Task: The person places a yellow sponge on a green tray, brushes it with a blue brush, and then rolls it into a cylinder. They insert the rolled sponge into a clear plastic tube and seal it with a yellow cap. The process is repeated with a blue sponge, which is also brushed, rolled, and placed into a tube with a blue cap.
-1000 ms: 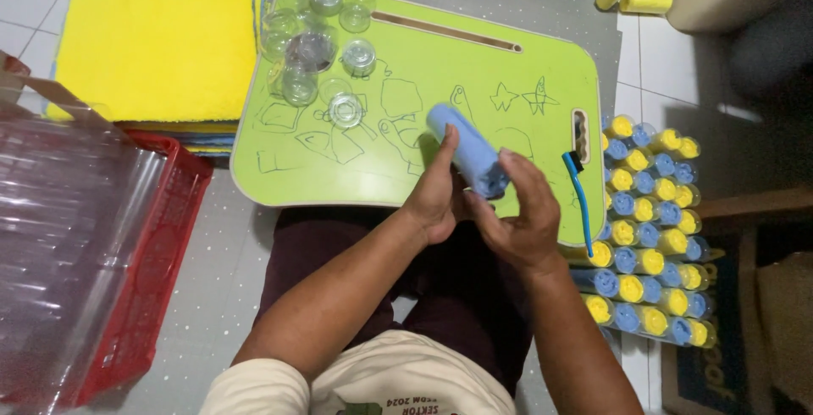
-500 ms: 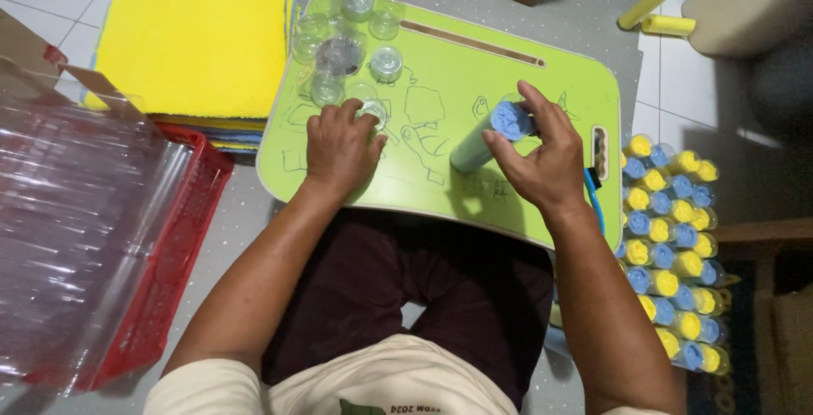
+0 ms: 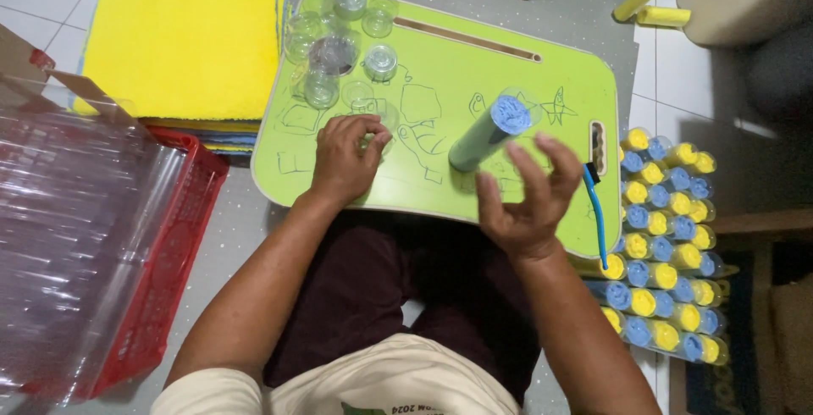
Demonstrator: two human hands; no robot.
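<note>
Tube (image 3: 487, 134) of rolled blue cloth in a clear case, standing tilted on the green lap desk (image 3: 474, 68), at about 1 o'clock from my lap.

Largest first:
- Red crate (image 3: 169, 254) at 9 o'clock, holding a clear plastic bag (image 3: 68, 237) of what look like empty clear cases; I judge this the stock yet to be filled, and it looks plentiful.
- Lap desk, across my knees at 12 o'clock, pen doodles on its top.
- Cloth stack (image 3: 182, 38) at 11 o'clock, yellow on top with other colours under; I judge these not yet rolled.
- Finished tubes (image 3: 665, 246) at 3 o'clock, packed in rows on the floor, blue and yellow ends up. A good many are done.
- Two yellow rolls (image 3: 652, 0) at 1 o'clock, far off, lying loose.
- Clear caps (image 3: 339, 42) clustered at the desk's 11 o'clock corner.

Hands:
- Right hand (image 3: 525, 203) open, fingers spread wide, just beside the tube; I cannot tell whether a fingertip touches it.
- Left hand (image 3: 345, 161) curled narrow over one clear cap (image 3: 381, 114) at the cluster's near edge.

Judgement: this tube is filled and seems to want only its cap.
</note>
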